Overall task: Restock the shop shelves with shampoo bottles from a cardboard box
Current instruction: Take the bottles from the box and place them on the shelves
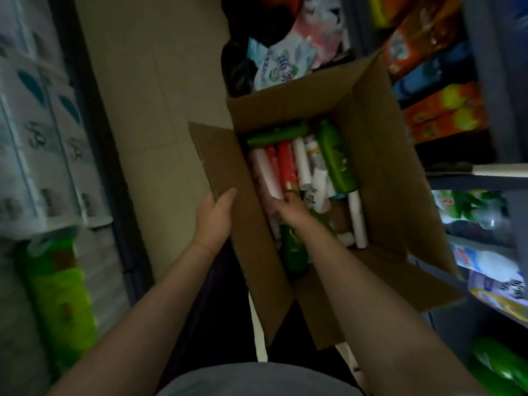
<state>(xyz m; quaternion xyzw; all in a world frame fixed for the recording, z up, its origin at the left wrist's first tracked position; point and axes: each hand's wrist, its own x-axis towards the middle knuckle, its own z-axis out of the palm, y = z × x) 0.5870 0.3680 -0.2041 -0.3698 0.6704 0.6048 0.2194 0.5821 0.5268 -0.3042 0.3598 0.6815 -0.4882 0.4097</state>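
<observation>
An open cardboard box [380,155] of shampoo bottles [288,164] sits in a dim shop aisle between stocked shelves [445,67]. The left hand [214,218] grips its side flap [225,178], fingers curled over the edge; the right hand [288,208] reaches among the bottles, its grasp hidden. Loosely piled bottles could slip or tumble if lifted carelessly.

Blurred shelves, half-hidden bottles

The right hand [290,208] reaches into the cardboard box [380,155] — its fingertips sink among the bottles [285,164], so the grip cannot be told. Motion blur smears the shelf packs [43,144] on the left — their print is unreadable. The frame's right edge cuts off the orange packets [445,112].
</observation>
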